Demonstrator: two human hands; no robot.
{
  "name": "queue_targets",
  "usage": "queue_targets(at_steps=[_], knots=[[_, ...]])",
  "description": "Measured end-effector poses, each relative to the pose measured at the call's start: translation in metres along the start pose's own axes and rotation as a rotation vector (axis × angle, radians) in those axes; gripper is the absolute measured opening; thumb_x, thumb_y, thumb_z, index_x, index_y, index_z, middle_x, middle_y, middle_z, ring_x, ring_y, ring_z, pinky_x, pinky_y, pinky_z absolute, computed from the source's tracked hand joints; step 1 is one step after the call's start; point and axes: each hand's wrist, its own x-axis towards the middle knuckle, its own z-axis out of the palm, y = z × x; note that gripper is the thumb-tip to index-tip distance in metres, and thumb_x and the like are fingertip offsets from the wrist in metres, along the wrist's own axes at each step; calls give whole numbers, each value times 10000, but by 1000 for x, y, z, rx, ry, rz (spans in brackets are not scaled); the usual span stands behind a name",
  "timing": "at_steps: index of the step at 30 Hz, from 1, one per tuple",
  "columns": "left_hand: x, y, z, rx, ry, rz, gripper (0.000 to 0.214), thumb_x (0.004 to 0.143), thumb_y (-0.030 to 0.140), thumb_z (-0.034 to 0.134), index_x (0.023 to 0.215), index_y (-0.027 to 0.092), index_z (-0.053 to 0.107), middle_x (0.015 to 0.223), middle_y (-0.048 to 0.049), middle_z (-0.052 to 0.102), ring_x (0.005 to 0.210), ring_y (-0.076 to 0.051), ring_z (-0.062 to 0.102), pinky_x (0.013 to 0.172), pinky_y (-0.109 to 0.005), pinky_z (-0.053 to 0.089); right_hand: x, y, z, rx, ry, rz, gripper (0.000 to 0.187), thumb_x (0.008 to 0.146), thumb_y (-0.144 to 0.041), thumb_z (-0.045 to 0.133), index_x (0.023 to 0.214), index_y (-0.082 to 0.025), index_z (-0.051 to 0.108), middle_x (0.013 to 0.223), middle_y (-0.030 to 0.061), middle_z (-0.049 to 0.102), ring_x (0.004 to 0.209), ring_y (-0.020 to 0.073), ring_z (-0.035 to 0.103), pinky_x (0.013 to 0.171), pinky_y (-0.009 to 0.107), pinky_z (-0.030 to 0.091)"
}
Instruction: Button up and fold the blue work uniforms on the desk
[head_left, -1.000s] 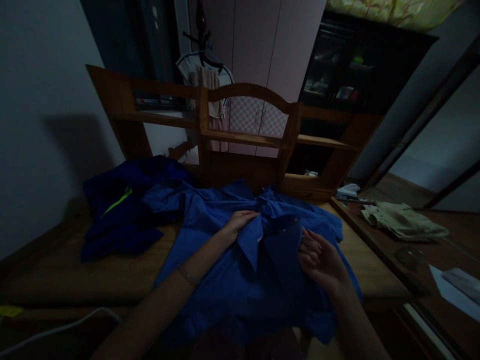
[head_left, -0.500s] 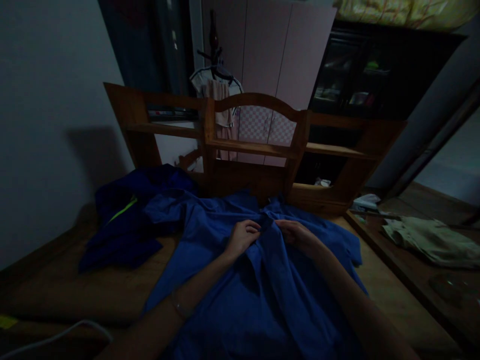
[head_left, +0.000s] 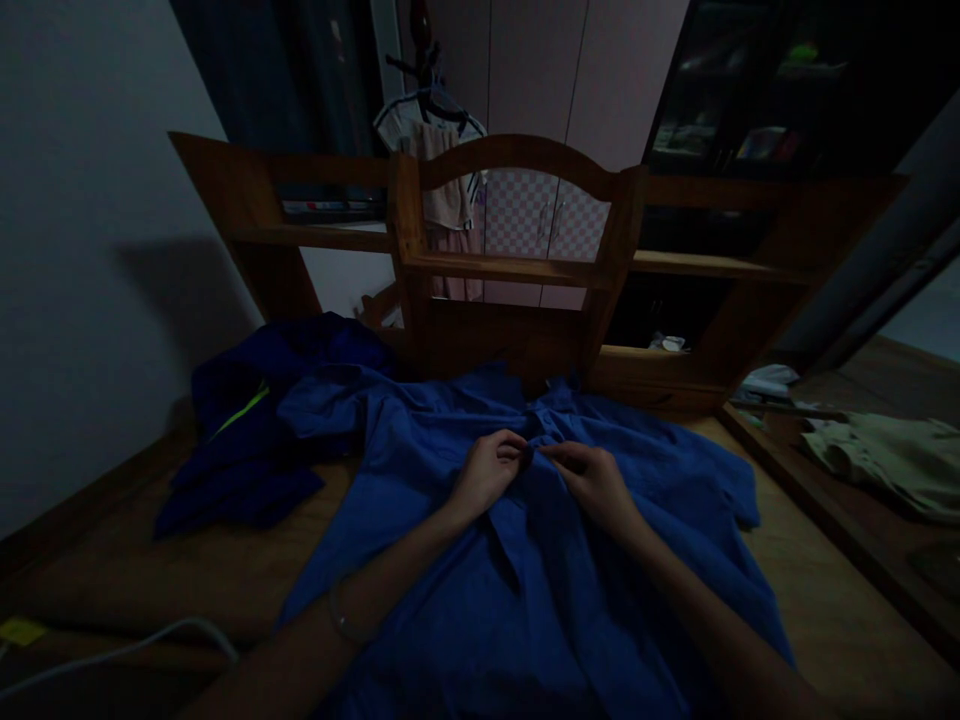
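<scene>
two garments share the wooden platform (head_left: 787,560): a dark heap (head_left: 247,430) at the left and, in the middle, a creased blue shirt (head_left: 660,470) spread front up. just below its collar the left hand (head_left: 487,470) and right hand (head_left: 592,480) meet, each pinching a front edge, fingertips almost touching. this looks like fastening the top button; next calls for lining hole over button
</scene>
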Motion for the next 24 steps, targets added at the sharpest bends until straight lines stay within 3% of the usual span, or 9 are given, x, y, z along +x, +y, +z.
queue_targets(at_steps=[5, 9, 15, 19, 24], knots=[[-1, 8, -1, 19, -24, -8, 228, 712, 203, 633, 922, 116, 616, 842, -96, 680, 770, -178, 660, 678, -246, 498, 1, 2, 0, -41, 52, -27, 242, 818, -352, 596, 942, -197, 733, 881, 64, 715, 774, 206, 658, 698, 291, 498], [2, 10, -3, 16, -184, 28, 202, 698, 133, 602, 899, 123, 595, 793, -46, 669, 705, -130, 641, 653, -207, 480, 6, 3, -2, 106, 37, 168, 295, 738, -418, 660, 846, -153, 729, 828, 71, 718, 769, 211, 660, 683, 286, 504], [2, 0, -3, 30, -299, 81, 179, 699, 137, 593, 878, 125, 592, 760, -30, 662, 655, -115, 619, 587, -182, 446, 11, 14, -7, 211, -137, 297, 323, 620, -422, 737, 758, -133, 693, 726, 45, 676, 633, 151, 606, 599, 252, 467], [3, 8, -1, 55, -284, 77, 185, 690, 140, 606, 874, 121, 608, 794, -55, 678, 697, -137, 637, 619, -202, 457, 10, 15, -8, 213, -139, 251, 357, 595, -428, 760, 758, -131, 646, 656, 4, 604, 585, 116, 547, 557, 229, 426], [11, 40, 10, 16, -218, 100, 203, 670, 183, 664, 861, 118, 641, 814, -53, 671, 742, -135, 627, 674, -209, 454, 8, 7, -18, 182, 29, 46, 362, 671, -444, 722, 864, -155, 620, 695, -4, 571, 611, 115, 532, 542, 213, 399]])
